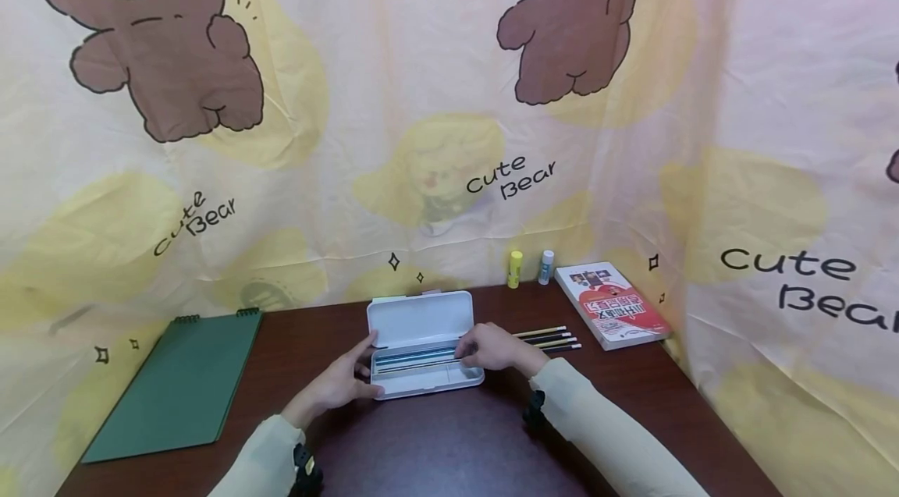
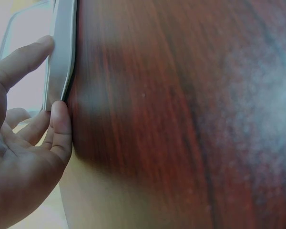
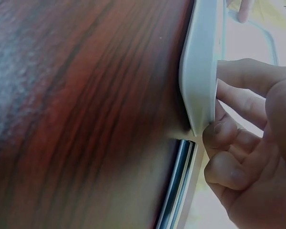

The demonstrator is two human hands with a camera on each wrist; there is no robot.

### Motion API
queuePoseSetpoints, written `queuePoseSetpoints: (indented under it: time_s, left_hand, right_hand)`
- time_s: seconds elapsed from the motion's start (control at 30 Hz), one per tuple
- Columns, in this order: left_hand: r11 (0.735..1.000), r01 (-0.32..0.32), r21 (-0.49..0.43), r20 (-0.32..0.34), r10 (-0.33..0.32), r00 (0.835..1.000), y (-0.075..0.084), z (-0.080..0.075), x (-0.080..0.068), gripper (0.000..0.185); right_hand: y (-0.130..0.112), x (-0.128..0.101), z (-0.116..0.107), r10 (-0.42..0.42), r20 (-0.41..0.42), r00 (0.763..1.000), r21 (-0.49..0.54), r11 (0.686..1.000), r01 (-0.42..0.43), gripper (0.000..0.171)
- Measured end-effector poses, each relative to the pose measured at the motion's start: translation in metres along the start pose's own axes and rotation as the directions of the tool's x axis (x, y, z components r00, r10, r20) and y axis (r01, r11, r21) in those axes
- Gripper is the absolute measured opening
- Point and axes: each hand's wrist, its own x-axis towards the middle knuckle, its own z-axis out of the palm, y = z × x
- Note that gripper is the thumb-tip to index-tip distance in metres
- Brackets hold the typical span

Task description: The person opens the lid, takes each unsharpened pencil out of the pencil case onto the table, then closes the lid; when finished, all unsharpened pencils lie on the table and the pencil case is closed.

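While the left hand (image 1: 344,381) steadies the open pencil case (image 1: 421,349) with relaxed fingers, the right hand (image 1: 492,347) grips its other end.

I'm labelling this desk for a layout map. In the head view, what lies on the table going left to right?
Green notebook → white pencil case → yellow glue stick → white-capped glue stick → red book.

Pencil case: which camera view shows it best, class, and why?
The head view: the white pencil case appears whole, lid open, pens inside, between both hands. The left wrist view shows only its edge; the right wrist view shows one corner.
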Motion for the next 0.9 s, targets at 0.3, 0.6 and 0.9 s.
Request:
queuePoseSetpoints:
  time_s: [0.3,0.6,0.9]
  left_hand:
    - [1.0,0.001,-0.012,0.0,-0.001,1.0,-0.0018,0.0002,0.0031,0.106]
    - [1.0,0.011,-0.011,-0.003,-0.011,1.0,-0.0004,-0.0013,0.0034,0.106]
    - [1.0,-0.007,-0.025,0.014,0.007,1.0,-0.0018,-0.0004,0.0014,0.106]
  right_hand:
    - [-0.0008,0.0026,-0.0025,0.03,0.012,0.999,0.016,0.999,-0.031,0.007]
    - [-0.0007,-0.0004,-0.006,0.016,-0.025,1.0,0.06,0.998,-0.014,0.007]
    - [0.0045,-0.0041,-0.0077,-0.022,-0.069,0.997,0.052,0.998,0.026,0.006]
